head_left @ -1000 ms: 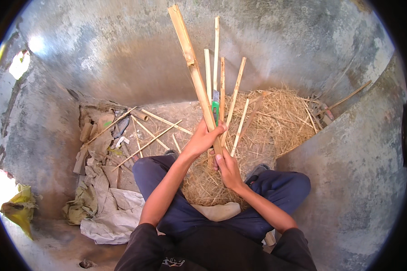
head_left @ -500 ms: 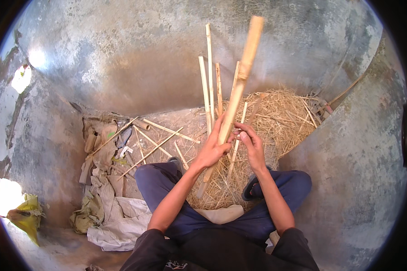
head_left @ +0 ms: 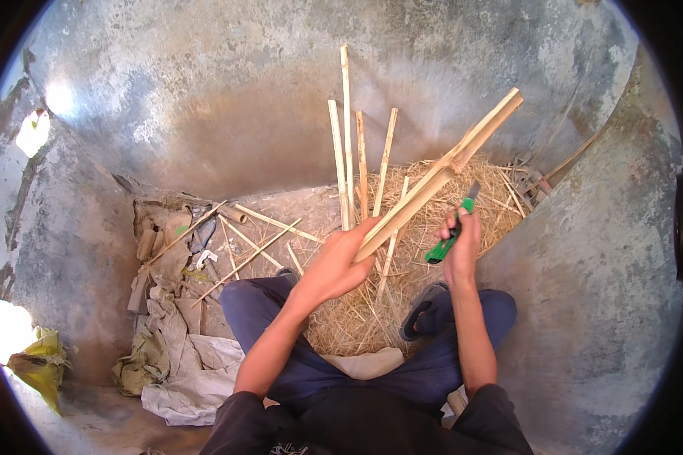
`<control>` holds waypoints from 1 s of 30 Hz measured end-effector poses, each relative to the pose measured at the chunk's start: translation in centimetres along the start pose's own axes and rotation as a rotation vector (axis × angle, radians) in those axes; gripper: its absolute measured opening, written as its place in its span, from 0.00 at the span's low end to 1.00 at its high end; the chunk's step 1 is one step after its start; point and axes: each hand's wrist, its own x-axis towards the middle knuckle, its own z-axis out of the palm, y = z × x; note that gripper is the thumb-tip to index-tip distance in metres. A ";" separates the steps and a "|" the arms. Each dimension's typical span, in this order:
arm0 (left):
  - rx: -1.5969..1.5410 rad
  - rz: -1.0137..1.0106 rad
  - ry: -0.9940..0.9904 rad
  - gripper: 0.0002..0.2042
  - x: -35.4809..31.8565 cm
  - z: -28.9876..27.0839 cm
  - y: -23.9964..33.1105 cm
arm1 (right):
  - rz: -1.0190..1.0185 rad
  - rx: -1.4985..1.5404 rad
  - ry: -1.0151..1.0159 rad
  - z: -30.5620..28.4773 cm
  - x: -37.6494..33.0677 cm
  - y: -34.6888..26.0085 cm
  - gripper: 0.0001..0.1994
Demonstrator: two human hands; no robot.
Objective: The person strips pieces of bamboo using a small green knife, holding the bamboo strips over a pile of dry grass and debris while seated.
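Split bamboo (head_left: 429, 186) has swung rightward, left hand (head_left: 332, 262) hiding its end.

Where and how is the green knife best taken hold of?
Probably by its green handle, coming from the near right, as the right hand does: the handle is long enough to wrap fingers around, and the bare blade sticks out at the far end, pointing away from the person.

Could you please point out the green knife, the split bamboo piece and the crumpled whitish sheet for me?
Green knife (head_left: 439, 251): head view, on the lower part of its handle.
Split bamboo piece (head_left: 428, 188): head view, on its hollow inner face.
Crumpled whitish sheet (head_left: 196, 381): head view, near the middle of its surface.
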 end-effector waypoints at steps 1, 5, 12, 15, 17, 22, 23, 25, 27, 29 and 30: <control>0.016 0.019 0.035 0.33 -0.9 -0.7 0.6 | 0.014 0.039 -0.040 -0.4 0.1 -1.1 0.08; 0.147 0.040 0.114 0.29 -4.3 -2.2 1.4 | 0.006 0.089 -0.152 -0.6 -0.1 -3.7 0.15; 0.258 -0.012 0.056 0.28 -8.3 -2.0 0.3 | -0.018 -0.056 -0.147 2.6 -1.6 -3.7 0.21; 0.239 -0.130 -0.012 0.30 -9.2 -1.8 -0.1 | 0.024 -0.084 -0.097 3.2 -1.9 -3.1 0.13; 0.202 -0.107 -0.006 0.30 -9.7 -1.6 -1.1 | 0.063 -0.108 -0.124 2.1 -1.8 -1.9 0.10; 0.256 -0.162 -0.089 0.31 -9.3 -1.7 -2.7 | 0.041 -0.073 -0.090 1.8 -2.5 -0.2 0.09; 0.265 -0.112 -0.077 0.33 -9.2 -1.5 -3.0 | 0.042 -0.063 -0.087 1.8 -2.7 0.1 0.09; 0.230 -0.042 -0.054 0.37 -8.7 -1.4 -3.1 | 0.062 -0.051 -0.115 1.9 -3.0 0.6 0.09; 0.138 -0.010 -0.032 0.40 -7.5 -0.9 -2.6 | 0.109 -0.049 -0.179 2.0 -3.4 1.0 0.07; 0.048 -0.041 -0.073 0.35 -6.2 -0.7 -1.4 | 0.116 -0.055 -0.204 1.9 -3.7 1.4 0.08; 0.003 -0.059 -0.092 0.32 -5.7 -0.6 -1.0 | 0.121 -0.059 -0.208 1.9 -4.0 1.7 0.09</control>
